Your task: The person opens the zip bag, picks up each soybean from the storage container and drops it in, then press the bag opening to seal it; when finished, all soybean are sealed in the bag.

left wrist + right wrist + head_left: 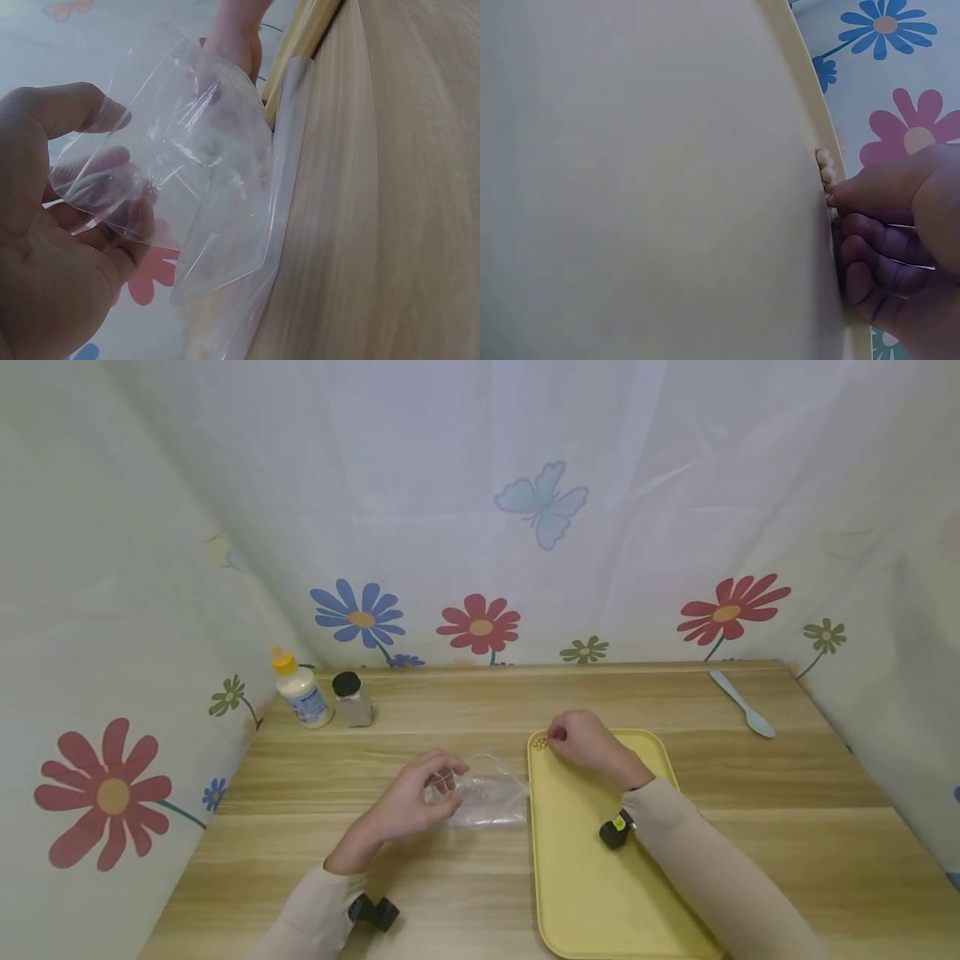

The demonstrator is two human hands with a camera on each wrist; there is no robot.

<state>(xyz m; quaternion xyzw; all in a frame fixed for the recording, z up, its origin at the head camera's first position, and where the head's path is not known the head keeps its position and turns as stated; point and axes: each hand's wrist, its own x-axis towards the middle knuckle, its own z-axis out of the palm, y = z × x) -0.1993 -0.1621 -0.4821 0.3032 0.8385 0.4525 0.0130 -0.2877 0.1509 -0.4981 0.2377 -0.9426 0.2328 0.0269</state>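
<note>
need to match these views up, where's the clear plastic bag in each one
Head: the clear plastic bag is below centre, left of the yellow, round-cornered tray.
Left wrist: large, across the middle, overlapping the left hand.
Right wrist: not in it.
Shared landmark: the tray, a strip at the top in the left wrist view, filling most of the right wrist view.

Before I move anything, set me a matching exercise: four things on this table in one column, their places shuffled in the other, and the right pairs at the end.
Things
1. Clear plastic bag
2. Small pale beads
3. Light blue spoon
4. Black-lidded jar

Places
A. In the far left corner of the yellow tray, at the right hand
B. Beside the yellow-capped bottle
C. Touching the left hand
D. Right of the tray, near the table's far edge

Pairs: 1-C, 2-A, 3-D, 4-B
</note>
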